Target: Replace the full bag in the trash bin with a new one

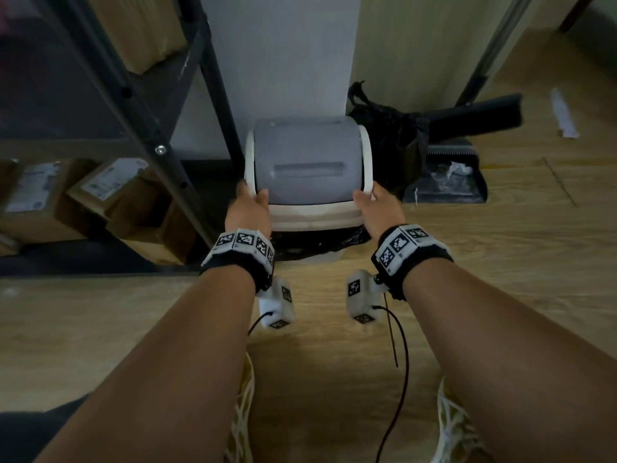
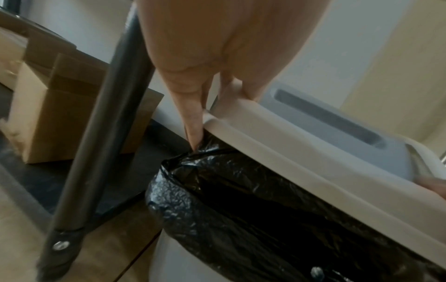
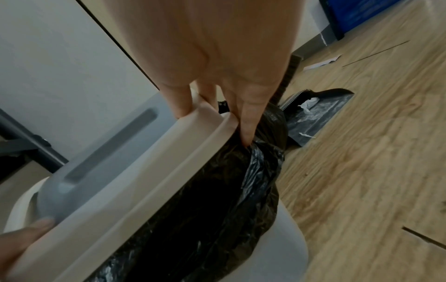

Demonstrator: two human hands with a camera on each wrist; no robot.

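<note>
- The left hand [image 1: 248,208] clasps the lid [image 1: 309,162] at its near left corner, thumb on top, fingers [image 2: 193,122] hooked under the rim against the bag [image 2: 241,190].
- The right hand [image 1: 379,208] holds the near right corner the same way, thumb over, fingers [image 3: 247,122] tucked under.
- The bin [image 3: 287,248] stands between the hands, its black bag folded over the rim under the lid.
- Risk: fingers may snag the bag's edge, so lifting the lid drags or tears the film.
- Risk: an uneven pull could tilt the lid; its grey flap may swing and pinch a thumb.
- Beside the right hand lies another black bag [image 1: 394,135]; a wide swing could knock it.
</note>
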